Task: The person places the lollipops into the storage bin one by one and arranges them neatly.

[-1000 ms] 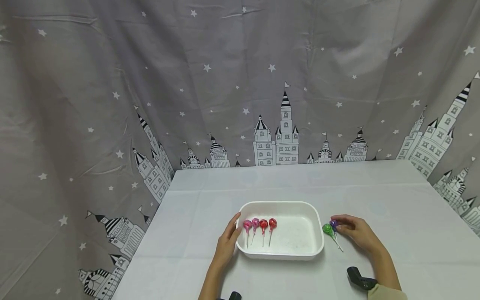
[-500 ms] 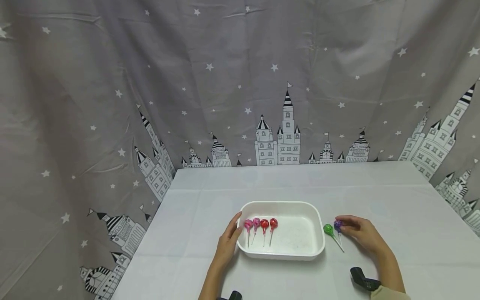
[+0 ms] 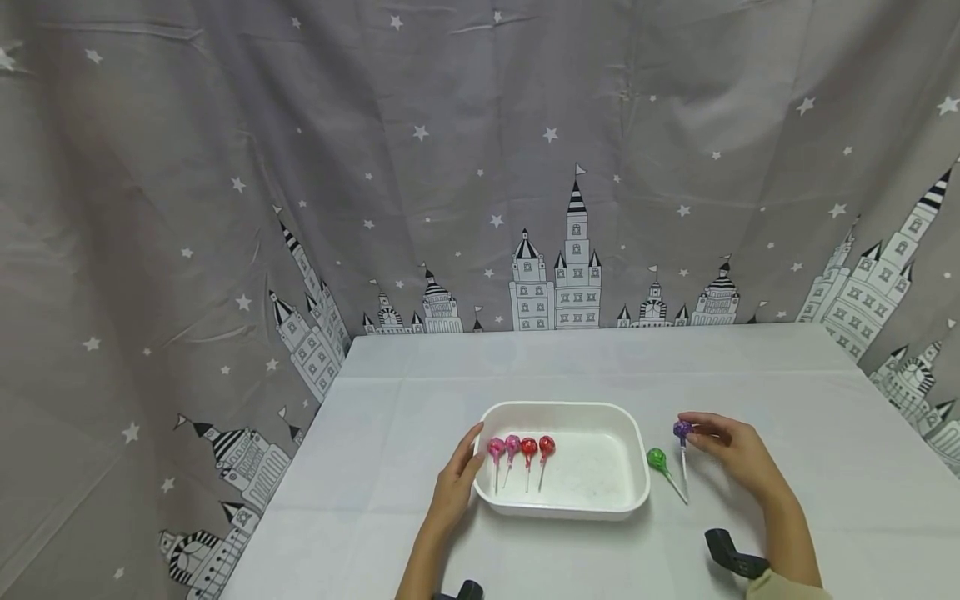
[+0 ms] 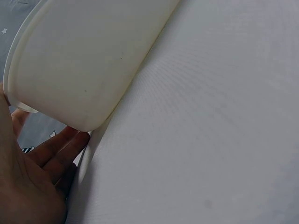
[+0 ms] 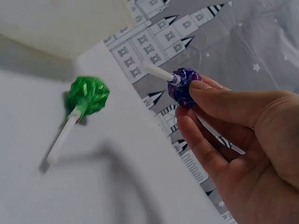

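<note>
My right hand [image 3: 733, 454] pinches a purple-wrapped lollipop [image 5: 182, 86] by its candy head between thumb and fingers. The white stick of that lollipop hangs downward in the head view. A green-wrapped lollipop [image 3: 657, 459] lies on the table just left of my right hand, its stick slanting toward the lower right. At the left end of the white tray [image 3: 566, 510], my left hand [image 3: 453, 477] holds the rim, with thumb at the edge and fingers against the outer wall. Inside the tray's left half lie pink lollipops [image 3: 497, 448] and red lollipops [image 3: 547, 447] in a row.
A white cloth covers the table [image 3: 420, 392]. Behind and beside it hangs a grey curtain [image 3: 450, 167] printed with castles and stars. Black wrist devices [image 3: 735, 557] sit at both forearms. The green lollipop lies close to the tray's right wall.
My right hand has moved right and slightly back with the purple lollipop, parting it from the green one. Its stick now hangs nearly straight down. My left hand and the tray keep their places.
</note>
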Available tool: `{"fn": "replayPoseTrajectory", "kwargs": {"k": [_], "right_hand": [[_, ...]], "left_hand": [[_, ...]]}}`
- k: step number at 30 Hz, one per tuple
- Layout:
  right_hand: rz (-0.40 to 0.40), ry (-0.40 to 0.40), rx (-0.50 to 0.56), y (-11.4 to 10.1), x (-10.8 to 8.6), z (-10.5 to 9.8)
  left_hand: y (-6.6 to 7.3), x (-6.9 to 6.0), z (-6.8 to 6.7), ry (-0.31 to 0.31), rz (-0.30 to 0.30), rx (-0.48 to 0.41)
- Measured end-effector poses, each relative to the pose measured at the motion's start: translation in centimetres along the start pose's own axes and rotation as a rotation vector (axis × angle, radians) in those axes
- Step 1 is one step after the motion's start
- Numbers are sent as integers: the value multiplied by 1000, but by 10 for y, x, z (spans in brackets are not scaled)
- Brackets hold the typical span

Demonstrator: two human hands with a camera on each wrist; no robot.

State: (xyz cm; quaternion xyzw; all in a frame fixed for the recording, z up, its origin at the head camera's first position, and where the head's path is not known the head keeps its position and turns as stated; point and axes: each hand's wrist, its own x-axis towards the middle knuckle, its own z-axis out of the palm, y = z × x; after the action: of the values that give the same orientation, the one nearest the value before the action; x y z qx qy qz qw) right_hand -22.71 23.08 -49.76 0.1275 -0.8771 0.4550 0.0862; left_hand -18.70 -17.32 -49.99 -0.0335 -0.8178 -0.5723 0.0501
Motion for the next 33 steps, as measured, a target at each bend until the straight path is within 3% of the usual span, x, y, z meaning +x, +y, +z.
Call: {"fn": "replayPoseTrajectory", "kwargs": {"k": [4, 10, 19, 33], "right_hand": [[-8, 11, 35, -9, 6, 0], [-40, -9, 171, 5, 20, 9], [0, -78, 176, -47, 28, 11], [-3, -103, 234, -58, 38, 33]], "left_hand": [[-2, 1, 0, -3, -1, -3], [-5, 1, 0, -5, -7, -9], [-3, 1, 0, -8, -17, -10], [0, 1, 1, 12, -24, 6]]}}
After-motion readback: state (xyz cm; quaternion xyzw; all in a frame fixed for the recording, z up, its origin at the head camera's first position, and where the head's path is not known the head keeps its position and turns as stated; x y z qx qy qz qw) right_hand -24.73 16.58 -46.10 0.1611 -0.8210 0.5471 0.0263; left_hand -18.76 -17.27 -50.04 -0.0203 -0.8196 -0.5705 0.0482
